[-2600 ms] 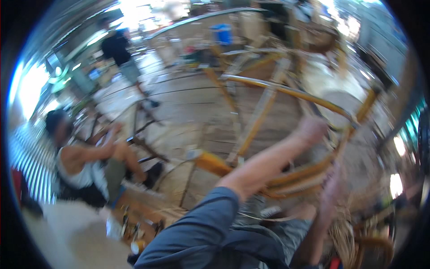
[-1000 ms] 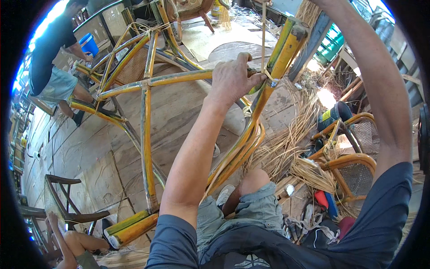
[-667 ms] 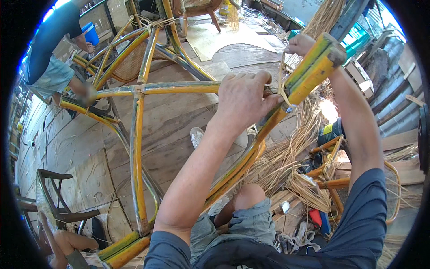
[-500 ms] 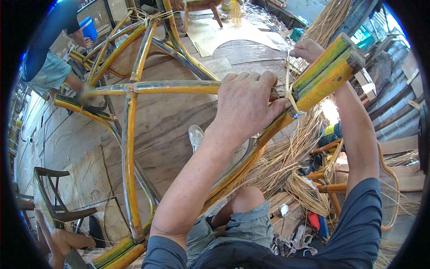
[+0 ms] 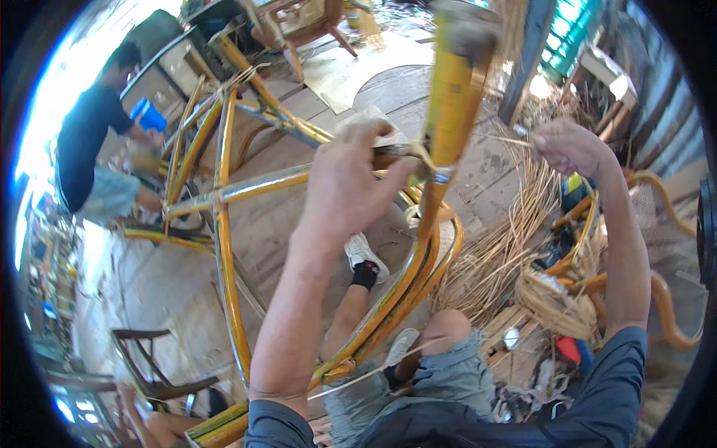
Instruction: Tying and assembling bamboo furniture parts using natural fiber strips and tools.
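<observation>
A furniture frame of yellow and green cane or bamboo poles (image 5: 233, 299) stands tilted before me. My left hand (image 5: 340, 179) is wrapped round the end of its crosspiece (image 5: 272, 181), close to a thick corner post (image 5: 450, 97). At that joint a pale binding strip (image 5: 424, 158) winds round the poles. Out to the right, my right hand (image 5: 571, 148) is closed in a pinch on the strip's other end, which stretches almost straight between hand and joint. Just below the wrapping, the post carries a small silvery band (image 5: 442, 176).
Loose cane strips (image 5: 493, 246) lie heaped at the right, beside a curved cane chair part (image 5: 665, 306). Another person (image 5: 93, 142) crouches at the far left by a blue bucket (image 5: 149, 116). A dark chair frame (image 5: 153, 366) stands at lower left; a wooden chair (image 5: 299, 26) is at the back.
My right hand has moved from behind the post out to the right and down, drawing the strip sideways. The post stands more upright in view, and my left hand appears farther left.
</observation>
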A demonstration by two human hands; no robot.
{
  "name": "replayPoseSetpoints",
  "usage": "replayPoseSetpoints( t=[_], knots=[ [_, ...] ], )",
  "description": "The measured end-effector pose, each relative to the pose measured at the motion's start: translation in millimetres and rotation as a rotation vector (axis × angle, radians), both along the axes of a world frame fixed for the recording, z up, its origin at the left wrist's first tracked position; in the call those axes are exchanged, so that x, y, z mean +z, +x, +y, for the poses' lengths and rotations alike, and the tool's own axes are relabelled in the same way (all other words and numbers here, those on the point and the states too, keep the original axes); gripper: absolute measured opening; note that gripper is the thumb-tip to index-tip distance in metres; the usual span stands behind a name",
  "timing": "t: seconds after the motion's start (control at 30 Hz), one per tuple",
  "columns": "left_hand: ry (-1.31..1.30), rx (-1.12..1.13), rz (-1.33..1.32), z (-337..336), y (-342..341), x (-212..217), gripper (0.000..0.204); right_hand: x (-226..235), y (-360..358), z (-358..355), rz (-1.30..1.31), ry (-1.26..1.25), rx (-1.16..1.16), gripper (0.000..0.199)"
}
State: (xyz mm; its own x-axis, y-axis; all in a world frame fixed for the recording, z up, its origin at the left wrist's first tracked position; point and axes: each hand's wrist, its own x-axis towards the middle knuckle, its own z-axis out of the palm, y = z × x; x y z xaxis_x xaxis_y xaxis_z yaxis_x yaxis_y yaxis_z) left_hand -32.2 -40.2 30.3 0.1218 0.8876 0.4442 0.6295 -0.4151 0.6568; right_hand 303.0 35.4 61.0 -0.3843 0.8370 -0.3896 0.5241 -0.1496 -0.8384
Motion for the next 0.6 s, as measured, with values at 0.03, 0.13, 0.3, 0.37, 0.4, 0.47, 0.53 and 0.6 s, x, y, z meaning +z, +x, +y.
replayPoseSetpoints(
  t=[0.03, 0.13, 0.3, 0.37, 0.4, 0.47, 0.53, 0.6],
  knots=[
    [-0.115, -0.04, -0.21, -5.2, -1.2, 6.3, 0.051, -0.9, -5.0, -12.4, 0.088, 0.032, 0.016, 0.029],
    [-0.229, -0.249, -0.234, -0.1, 7.5, 32.8, 0.061, -30.3, -2.6, -23.0, 0.303, 0.133, 0.051, 0.031],
    [-0.409, -0.18, 0.042, 1.0, 41.9, 62.1, 0.062, -52.8, -14.2, -65.8, 0.603, 0.136, -0.122, 0.027],
    [-0.398, -0.164, 0.021, -2.1, 46.5, 61.4, 0.062, -58.9, -18.0, -73.3, 0.714, 0.098, -0.129, 0.028],
    [-0.362, -0.082, -0.005, -2.3, 45.7, 59.1, 0.062, -62.6, -20.7, -75.1, 0.772, 0.099, -0.107, 0.028],
    [-0.351, 0.015, -0.031, -3.9, 45.2, 61.4, 0.059, -70.8, -24.8, -73.3, 0.898, 0.091, -0.055, 0.028],
    [-0.378, 0.044, -0.045, -5.4, 51.0, 60.2, 0.059, -76.2, -27.1, -72.7, 1.013, 0.082, -0.066, 0.026],
    [-0.386, 0.082, -0.079, -3.7, 54.0, 59.1, 0.06, -81.4, -28.0, -70.0, 1.117, 0.078, -0.074, 0.024]
  ],
)
